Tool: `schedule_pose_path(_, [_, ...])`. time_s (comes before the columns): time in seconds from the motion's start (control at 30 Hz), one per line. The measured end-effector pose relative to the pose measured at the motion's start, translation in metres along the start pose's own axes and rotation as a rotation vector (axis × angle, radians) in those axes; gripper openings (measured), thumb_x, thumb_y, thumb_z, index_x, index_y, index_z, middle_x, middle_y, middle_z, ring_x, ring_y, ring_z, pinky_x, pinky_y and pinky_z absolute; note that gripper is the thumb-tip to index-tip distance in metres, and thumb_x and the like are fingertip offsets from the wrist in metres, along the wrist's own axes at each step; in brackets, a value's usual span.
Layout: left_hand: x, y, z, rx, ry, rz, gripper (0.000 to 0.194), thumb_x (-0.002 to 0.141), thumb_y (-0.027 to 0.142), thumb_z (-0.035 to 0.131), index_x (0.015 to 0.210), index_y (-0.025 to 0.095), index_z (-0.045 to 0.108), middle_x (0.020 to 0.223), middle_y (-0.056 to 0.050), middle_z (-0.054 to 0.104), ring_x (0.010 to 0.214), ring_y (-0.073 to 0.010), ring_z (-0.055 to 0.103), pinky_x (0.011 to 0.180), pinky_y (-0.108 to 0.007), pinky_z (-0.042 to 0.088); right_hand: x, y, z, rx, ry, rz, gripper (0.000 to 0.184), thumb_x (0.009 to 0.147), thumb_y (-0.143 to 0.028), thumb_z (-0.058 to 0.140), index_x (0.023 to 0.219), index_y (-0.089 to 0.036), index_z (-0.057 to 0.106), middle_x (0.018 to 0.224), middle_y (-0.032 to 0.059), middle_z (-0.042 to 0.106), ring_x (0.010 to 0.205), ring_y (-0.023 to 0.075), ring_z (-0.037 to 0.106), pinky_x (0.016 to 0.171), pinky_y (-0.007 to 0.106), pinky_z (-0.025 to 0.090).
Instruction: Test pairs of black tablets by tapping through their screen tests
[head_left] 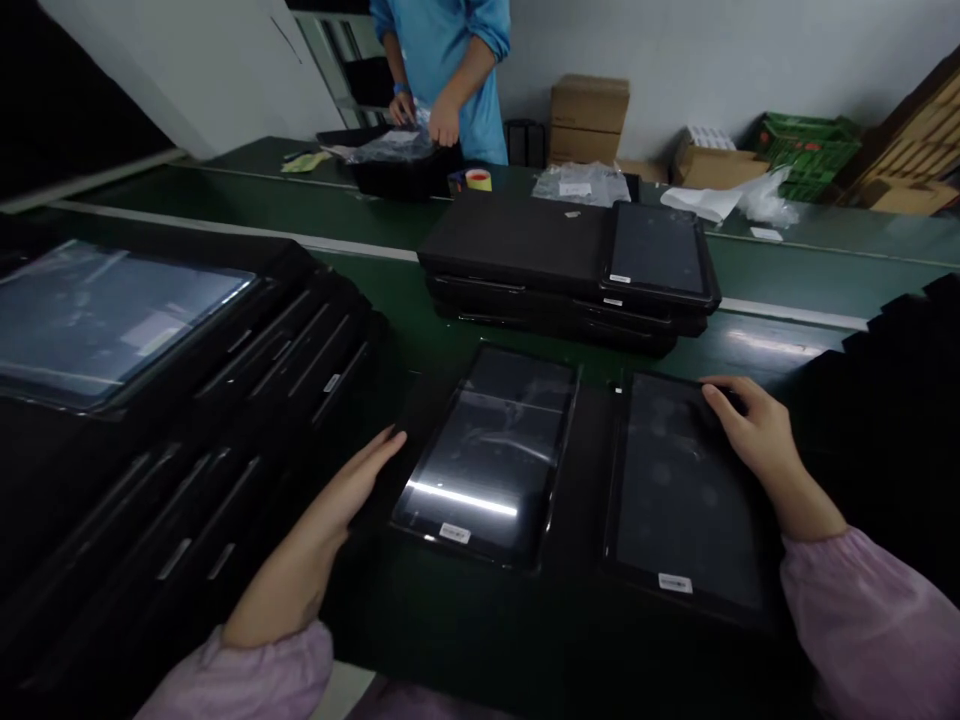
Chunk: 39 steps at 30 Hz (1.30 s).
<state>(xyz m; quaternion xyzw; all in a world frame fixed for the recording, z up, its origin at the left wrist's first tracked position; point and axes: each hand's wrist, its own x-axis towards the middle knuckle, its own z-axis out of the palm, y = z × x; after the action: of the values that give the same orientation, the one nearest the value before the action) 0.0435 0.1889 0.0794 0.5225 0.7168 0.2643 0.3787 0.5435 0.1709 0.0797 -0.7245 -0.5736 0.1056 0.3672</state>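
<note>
Two dark flat tablets lie side by side on a black tray point(589, 470). The left tablet point(495, 450) has a clear film or sleeve that reflects a bright strip of light, and a white barcode label. My left hand point(352, 485) is at the tray's left edge, fingers stretched out, holding nothing visible. The right tablet point(675, 490) also bears a white label near its lower edge. At its upper right corner my right hand point(754, 425) is closed, thumb and forefinger together on the edge; the other fingers are partly hidden.
Stacked black trays point(337, 330) stand at left, a bagged tablet point(112, 310) on top. Ahead is another tray stack point(517, 240) carrying a tablet point(658, 250). Across the green bench point(382, 270), a person in blue point(450, 60) handles clear plastic. Cartons point(589, 115) and a green crate point(806, 145) stand behind.
</note>
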Motion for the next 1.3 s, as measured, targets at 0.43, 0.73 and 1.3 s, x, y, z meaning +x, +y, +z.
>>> schedule_pose_path(0.43, [-0.006,0.095,0.04,0.404,-0.281,0.44,0.089,0.101,0.065,0.051,0.172,0.012,0.039,0.186,-0.018,0.027,0.172,-0.0382,0.026,0.138,-0.06,0.027,-0.111,0.011,-0.026,-0.293,0.081,0.096,0.097,0.086,-0.1,0.041,0.132,-0.02,0.068,0.151,0.0232,0.063,0.152,0.049,0.049,0.123,0.073,0.042])
schedule_pose_path(0.73, [0.034,0.168,0.143,0.608,-0.419,0.802,0.057,0.102,0.028,0.049,0.153,0.006,0.063,0.159,-0.019,0.067,0.152,-0.0309,0.061,0.14,-0.053,0.024,-0.105,0.01,-0.014,-0.204,0.148,0.087,0.083,0.093,-0.091,0.053,0.139,-0.024,0.067,0.155,0.0182,0.062,0.151,0.0455,0.05,0.123,0.071,0.041])
schedule_pose_path(1.3, [0.044,0.164,0.138,0.514,-0.517,0.78,0.06,0.098,0.03,0.052,0.153,0.01,0.063,0.161,-0.019,0.066,0.155,-0.0358,0.055,0.132,-0.06,0.038,-0.096,-0.005,-0.016,-0.14,0.147,0.264,0.082,0.084,-0.091,0.062,0.137,-0.029,0.071,0.156,0.0142,0.062,0.145,0.0422,0.057,0.114,0.065,0.053])
